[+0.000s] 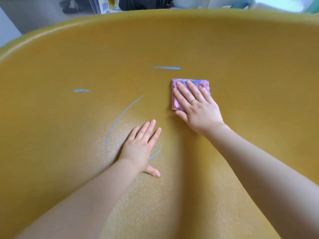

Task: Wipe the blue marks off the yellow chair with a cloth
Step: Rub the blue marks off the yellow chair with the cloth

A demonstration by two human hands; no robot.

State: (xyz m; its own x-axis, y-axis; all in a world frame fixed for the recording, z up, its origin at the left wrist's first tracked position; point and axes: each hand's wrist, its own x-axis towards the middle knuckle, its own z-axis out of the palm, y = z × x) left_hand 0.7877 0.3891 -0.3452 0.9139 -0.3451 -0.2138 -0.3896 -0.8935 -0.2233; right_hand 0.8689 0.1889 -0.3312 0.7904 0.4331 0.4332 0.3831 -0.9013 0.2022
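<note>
The right hand (198,107) lies flat on a folded pink cloth (179,100), fingers straight and spread, palm down, so it presses the cloth against the chair rather than gripping it; a flat press like this spreads the force over the whole pad, which suits rubbing a mark off a pebbled plastic face. A ring sits on one finger. The cloth's far edge already shows a blue smear, which suggests it has picked up colour. The left hand (141,147) is also released and flat, fingers straight and together, thumb splayed toward the person, resting on the yellow chair (241,49) nearer the body; it holds nothing and seems placed there to brace the chair and take the person's weight while the other arm works. Outward from the hands, the blue marks remain: a short stroke (166,67) just beyond the cloth's far edge, probably next in line, a small dash (82,90) well to the left, a long curved line (120,118) running just left of the left hand, and a short streak (154,154) beside that hand's wrist, partly hidden by it. With four marks showing, the wiping looks far from done. Beyond the chair's rim is blurred clutter, too vague to name.
</note>
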